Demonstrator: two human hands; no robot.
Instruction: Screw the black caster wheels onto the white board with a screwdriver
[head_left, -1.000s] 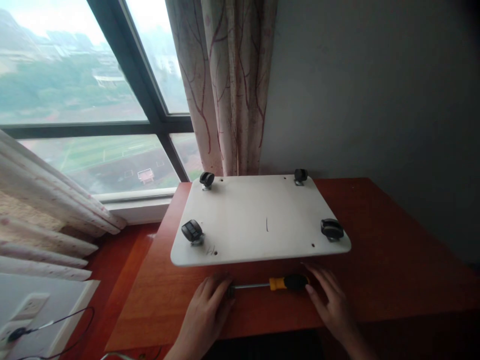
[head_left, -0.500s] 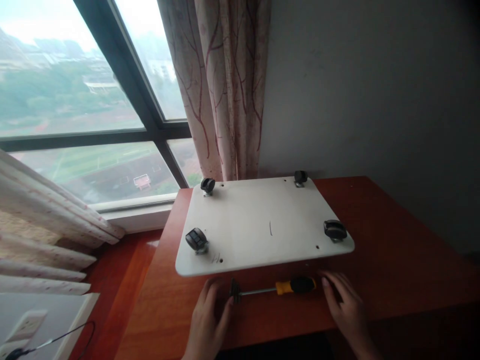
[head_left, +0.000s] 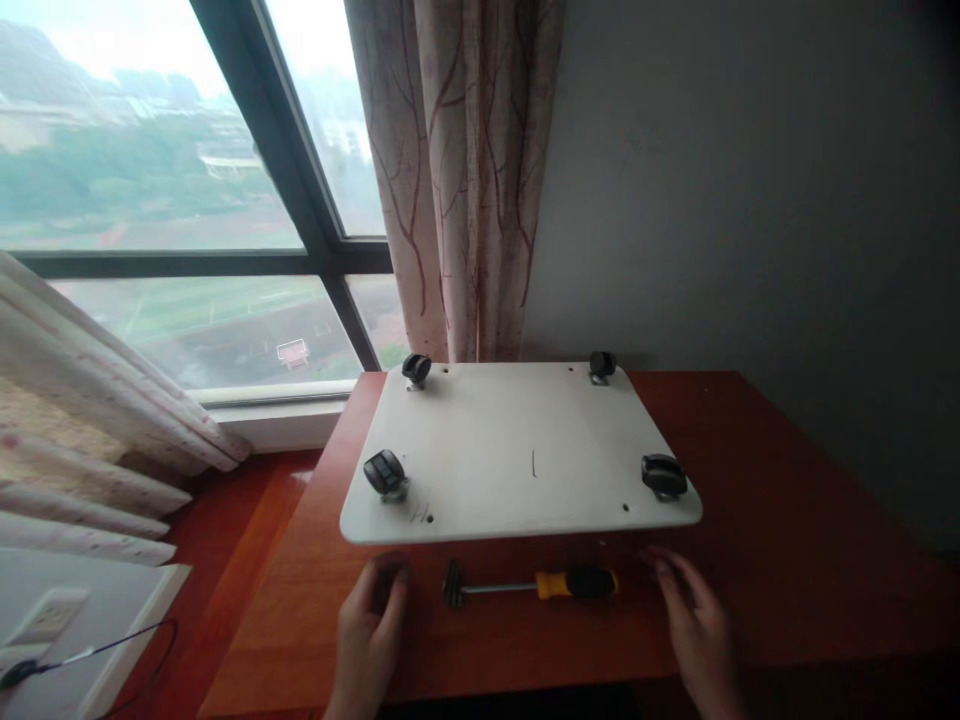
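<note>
A screwdriver [head_left: 577, 583] with a yellow and black handle lies on the table in front of the board. At its tip is a small dark ridged clump [head_left: 453, 584] that I cannot make out clearly. My left hand [head_left: 367, 620] rests just left of that clump, its fingers curved and apart from it. To the right of the handle, my right hand [head_left: 694, 615] is on the table with fingers extended and thumb close to them; nothing shows in it. Behind both lies a white board [head_left: 510, 440] with caster wheels at its corners, such as the front-left caster [head_left: 385, 473].
The reddish-brown table [head_left: 765, 520] carries the board and tools. Beyond it stand a grey wall [head_left: 735, 200] and a patterned curtain [head_left: 465, 180]. A window [head_left: 180, 340] is on the left, above a wall socket [head_left: 49, 618] with a cable.
My left hand has let go of the dark clump and moved left, away from it. The right hand stays near the handle end. The view has shifted slightly.
</note>
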